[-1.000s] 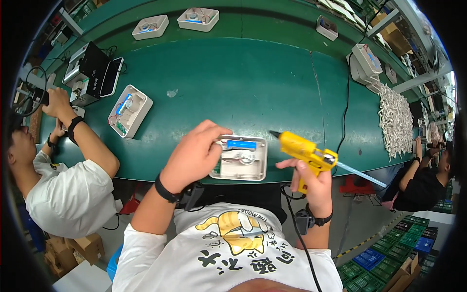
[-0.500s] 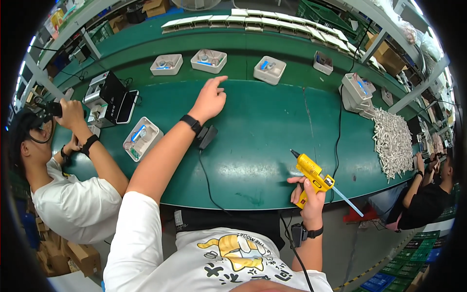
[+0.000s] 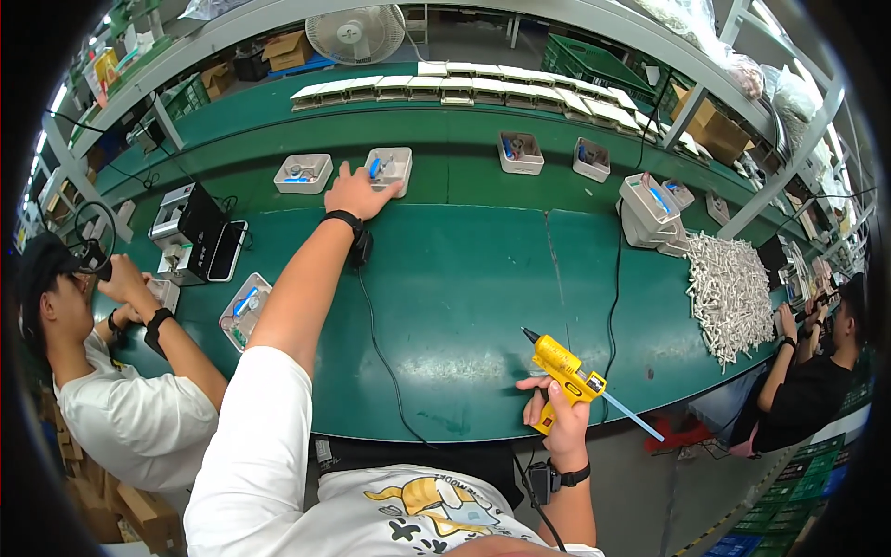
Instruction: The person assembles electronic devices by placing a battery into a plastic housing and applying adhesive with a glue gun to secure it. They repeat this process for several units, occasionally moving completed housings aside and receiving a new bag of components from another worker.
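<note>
My left hand (image 3: 357, 193) reaches out to the far strip of the bench, its fingers apart, at the near left corner of a light grey plastic tray (image 3: 400, 165). Inside that tray lie a blue cylinder and other small parts. Whether the fingertips press on its wall is hard to tell. My right hand (image 3: 563, 420) grips a yellow hot glue gun (image 3: 559, 357) above the near right of the bench. Its dark nozzle points up and left, and a pale blue glue stick (image 3: 635, 418) sticks out of its back.
Other trays (image 3: 303, 174) stand along the far strip, with stacked trays (image 3: 650, 202) at right. A heap of small white parts (image 3: 731, 297) lies beyond. Black cables (image 3: 376, 343) cross the green bench (image 3: 464, 306). Co-workers sit at left and right; a black machine (image 3: 190, 232) stands left.
My left hand has moved left to a tray. Trays on the far strip stand at different spots. The view has tilted upward; my right hand still holds the glue gun.
</note>
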The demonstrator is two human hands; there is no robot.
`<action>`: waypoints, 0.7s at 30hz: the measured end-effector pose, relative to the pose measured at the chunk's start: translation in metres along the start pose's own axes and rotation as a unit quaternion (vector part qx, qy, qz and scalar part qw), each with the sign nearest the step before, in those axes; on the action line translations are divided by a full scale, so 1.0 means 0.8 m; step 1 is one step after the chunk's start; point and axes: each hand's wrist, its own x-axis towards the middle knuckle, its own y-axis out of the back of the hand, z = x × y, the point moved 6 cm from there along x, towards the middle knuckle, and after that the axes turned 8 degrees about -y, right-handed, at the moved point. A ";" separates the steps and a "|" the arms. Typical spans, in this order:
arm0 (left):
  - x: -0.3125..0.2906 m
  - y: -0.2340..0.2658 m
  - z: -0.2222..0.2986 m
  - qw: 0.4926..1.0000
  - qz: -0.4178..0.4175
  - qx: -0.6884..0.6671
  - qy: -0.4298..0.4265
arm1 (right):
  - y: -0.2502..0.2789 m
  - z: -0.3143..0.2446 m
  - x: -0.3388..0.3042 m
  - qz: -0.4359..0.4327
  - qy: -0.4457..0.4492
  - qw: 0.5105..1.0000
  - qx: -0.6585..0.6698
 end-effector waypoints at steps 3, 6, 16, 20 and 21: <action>0.000 0.016 0.005 0.992 -0.046 0.073 0.091 | 0.002 0.000 -0.003 -0.002 -0.007 1.000 -0.009; 0.013 0.007 -0.005 0.998 -0.024 0.025 0.052 | 0.001 0.002 0.001 -0.009 -0.009 1.000 -0.009; -0.236 0.116 0.122 0.886 -0.222 -0.336 -0.230 | 0.001 0.005 0.001 0.015 -0.001 1.000 0.027; -0.314 0.142 0.117 0.887 -0.214 -0.334 -0.238 | 0.002 -0.002 0.003 0.007 0.003 1.000 0.012; -0.322 0.143 0.117 0.887 -0.216 -0.335 -0.232 | 0.004 0.000 0.004 0.006 -0.004 1.000 0.011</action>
